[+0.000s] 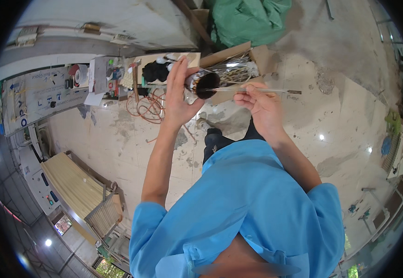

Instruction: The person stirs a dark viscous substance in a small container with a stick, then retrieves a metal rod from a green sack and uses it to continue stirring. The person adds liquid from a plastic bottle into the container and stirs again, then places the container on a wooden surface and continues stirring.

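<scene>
Left hand: raised, fingers extended upward, palm and thumb pressed round a short cylinder. The cylinder is dark inside with a shiny metal rim, and its open end faces right. The grip is a partial wrap, not a closed fist.

Right hand: fingers curled, thumb and fingertips pinched on a thin rod. The rod lies near level. Its left tip sits at the mouth of the cylinder, and its right end, with a darker tip, projects beyond the hand. Whether the tip is inside the cylinder or only touching its rim cannot be told.

Both items are held in the air between the hands, above the floor, in front of a cardboard box.

Surroundings: the box stands far centre and holds a bundle of shiny rods. Left of it lies a flat cardboard sheet with a black item on it. A coil of orange wire lies on the floor just beside the left hand in the picture. A green sheet is heaped at the far edge. The floor is pale, stained and patched. A corrugated yellow panel lies near left. The person wears a blue shirt.
</scene>
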### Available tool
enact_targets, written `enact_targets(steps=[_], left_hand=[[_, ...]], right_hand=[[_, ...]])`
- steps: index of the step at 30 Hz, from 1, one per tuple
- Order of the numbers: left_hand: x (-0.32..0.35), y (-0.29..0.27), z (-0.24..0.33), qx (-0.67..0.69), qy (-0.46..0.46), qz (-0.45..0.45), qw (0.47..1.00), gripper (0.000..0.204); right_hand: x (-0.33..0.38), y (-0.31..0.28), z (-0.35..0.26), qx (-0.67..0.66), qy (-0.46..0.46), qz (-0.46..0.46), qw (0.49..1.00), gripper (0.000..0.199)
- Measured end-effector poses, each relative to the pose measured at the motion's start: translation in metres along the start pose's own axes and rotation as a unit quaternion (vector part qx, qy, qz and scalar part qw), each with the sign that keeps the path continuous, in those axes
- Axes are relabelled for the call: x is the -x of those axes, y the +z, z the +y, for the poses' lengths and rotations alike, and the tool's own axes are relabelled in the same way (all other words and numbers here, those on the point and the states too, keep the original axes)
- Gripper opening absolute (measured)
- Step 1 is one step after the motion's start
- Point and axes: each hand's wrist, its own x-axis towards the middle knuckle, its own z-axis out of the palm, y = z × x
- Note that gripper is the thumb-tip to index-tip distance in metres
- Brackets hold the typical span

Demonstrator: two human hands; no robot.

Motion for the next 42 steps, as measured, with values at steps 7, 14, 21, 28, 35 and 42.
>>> enact_targets(steps=[7,14,21,28,35,42], left_hand=[[-0.075,0.075,0.040,0.042,-0.031,0.063,0.997,0.115],[-0.124,0.102,0.043,0.037,0.032,0.041,0.998,0.112],[-0.143,0.118,0.032,0.078,0.029,0.032,0.996,0.110],[-0.182,0.136,0.015,-0.001,0.019,-0.020,1.000,0.109],[-0.273,0.204,-0.029,-0.037,-0.067,-0.060,0.995,0.115],[-0.366,0.276,-0.086,0.051,-0.255,0.050,0.964,0.115]], right_hand=[[-0.034,-0.035,-0.120,0.123,-0.088,-0.020,0.988,0.020],[-0.062,-0.033,-0.173,0.447,-0.237,-0.123,0.854,0.019],[-0.083,-0.044,-0.168,0.242,-0.133,-0.055,0.959,0.020],[-0.138,-0.084,-0.172,0.129,-0.038,0.006,0.991,0.022],[-0.267,-0.139,-0.207,0.097,0.065,0.005,0.993,0.019],[-0.416,-0.209,-0.250,-0.002,0.125,0.073,0.989,0.020]])
